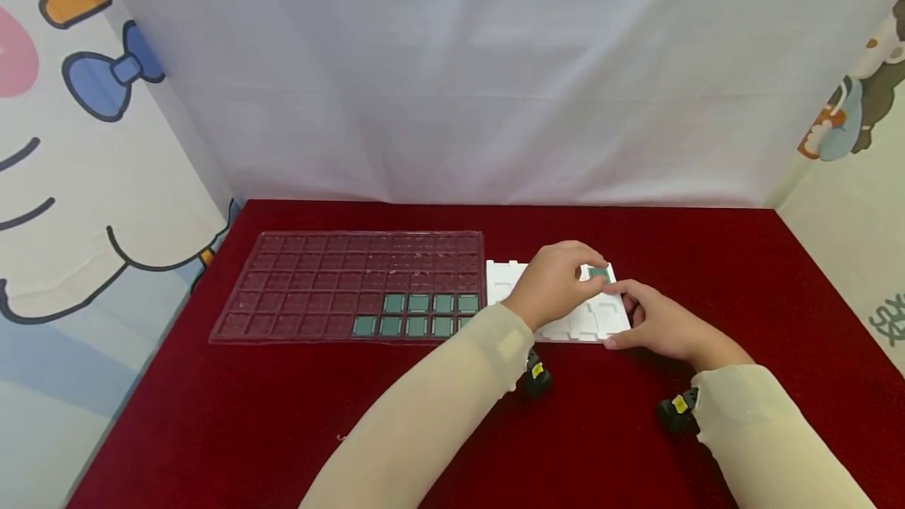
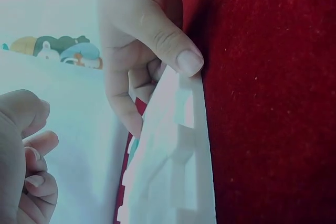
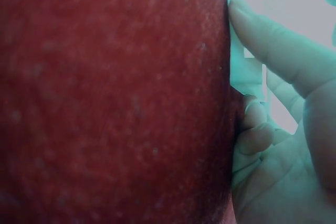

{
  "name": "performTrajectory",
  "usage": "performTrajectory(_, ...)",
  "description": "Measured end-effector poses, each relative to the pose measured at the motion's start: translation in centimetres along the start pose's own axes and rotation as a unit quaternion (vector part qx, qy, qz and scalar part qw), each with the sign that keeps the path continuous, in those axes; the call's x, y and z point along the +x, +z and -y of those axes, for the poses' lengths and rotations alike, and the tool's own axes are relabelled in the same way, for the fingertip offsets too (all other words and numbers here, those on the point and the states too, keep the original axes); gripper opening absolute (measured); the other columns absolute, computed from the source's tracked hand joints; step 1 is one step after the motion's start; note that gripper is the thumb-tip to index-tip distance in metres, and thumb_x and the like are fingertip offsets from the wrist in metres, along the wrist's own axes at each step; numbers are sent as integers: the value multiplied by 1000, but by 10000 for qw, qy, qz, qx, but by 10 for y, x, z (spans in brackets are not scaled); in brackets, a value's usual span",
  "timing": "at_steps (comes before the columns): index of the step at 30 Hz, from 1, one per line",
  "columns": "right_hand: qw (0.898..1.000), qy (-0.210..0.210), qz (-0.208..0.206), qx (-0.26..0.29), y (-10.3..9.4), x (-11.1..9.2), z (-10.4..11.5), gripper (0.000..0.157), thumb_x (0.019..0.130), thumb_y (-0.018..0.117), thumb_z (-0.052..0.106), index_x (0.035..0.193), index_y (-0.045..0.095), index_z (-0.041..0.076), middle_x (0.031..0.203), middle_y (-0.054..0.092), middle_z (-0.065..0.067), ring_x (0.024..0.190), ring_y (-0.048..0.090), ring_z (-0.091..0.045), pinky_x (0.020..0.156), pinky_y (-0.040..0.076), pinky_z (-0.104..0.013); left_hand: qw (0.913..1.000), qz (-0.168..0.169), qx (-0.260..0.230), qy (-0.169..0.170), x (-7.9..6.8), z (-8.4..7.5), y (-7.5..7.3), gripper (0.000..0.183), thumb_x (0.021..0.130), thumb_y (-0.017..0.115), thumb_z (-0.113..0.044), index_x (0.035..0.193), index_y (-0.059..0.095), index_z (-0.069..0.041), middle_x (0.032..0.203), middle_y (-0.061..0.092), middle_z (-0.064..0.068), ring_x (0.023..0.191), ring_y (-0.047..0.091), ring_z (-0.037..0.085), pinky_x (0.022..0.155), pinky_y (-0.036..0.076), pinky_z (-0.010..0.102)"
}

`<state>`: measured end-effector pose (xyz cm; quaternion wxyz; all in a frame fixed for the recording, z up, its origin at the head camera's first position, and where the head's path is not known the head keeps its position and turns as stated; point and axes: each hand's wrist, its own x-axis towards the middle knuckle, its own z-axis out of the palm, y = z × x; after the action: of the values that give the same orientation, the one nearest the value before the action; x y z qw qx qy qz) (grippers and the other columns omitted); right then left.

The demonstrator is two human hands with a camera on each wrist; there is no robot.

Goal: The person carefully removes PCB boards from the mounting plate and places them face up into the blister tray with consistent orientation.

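Note:
A white tray (image 1: pixel 597 320) with shallow recesses lies on the red cloth. One small green square chip (image 1: pixel 598 273) sits in its far right corner. My left hand (image 1: pixel 555 281) hovers over the tray beside that chip, thumb and index finger apart; in the left wrist view its fingers (image 2: pixel 42 142) are loosely bent with nothing visible between them. At the tray's right end, my right hand (image 1: pixel 661 322) holds the edge, thumb at the near corner and index finger reaching toward the chip. The left hand and forearm hide part of the tray.
Left of the white tray lies a clear plastic tray (image 1: pixel 283 320) with a grid of pockets. Several green chips (image 1: pixel 419 303) fill pockets in its two near rows, toward the right. A white curtain (image 1: pixel 452 100) hangs behind the red-covered table (image 1: pixel 283 430).

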<state>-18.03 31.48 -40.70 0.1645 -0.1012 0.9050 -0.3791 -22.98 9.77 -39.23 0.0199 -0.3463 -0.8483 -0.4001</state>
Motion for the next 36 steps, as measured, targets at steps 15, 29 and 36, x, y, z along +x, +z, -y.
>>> performTrajectory(15, 9999, 145, -30, -81, 0, 1, 2, 83, 82, 89, 22, 147, 44, -2, 102, 53, -11, 80, 48, -23, 62, 45, -27, 9961, 181, 488, -710, 11, 20, 26, 24, 98, 67, -21, 120, 78, -19, 122, 69, -8, 118, 61, 7, 102, 45, 18)
performTrajectory(29, 10000, 5, -11, 99, 0, -1, 3, 80, 83, 88, 16, 146, 44, -5, 100, 54, -12, 76, 48, -23, 59, 44, -26, 9904, 358, 829, -1048, 25, 20, 39, 22, 101, 68, -26, 120, 79, -21, 125, 68, -9, 119, 60, 6, 102, 46, 20)
performTrajectory(36, 10000, 7, -23, 67, -1, -2, 2, 80, 82, 88, 16, 146, 44, -5, 101, 53, -12, 76, 48, -23, 59, 44, -26, 9849, 487, 1296, -1037, 31, 19, 43, 20, 100, 69, -28, 116, 80, -24, 121, 69, -11, 114, 62, 3, 98, 48, 18)
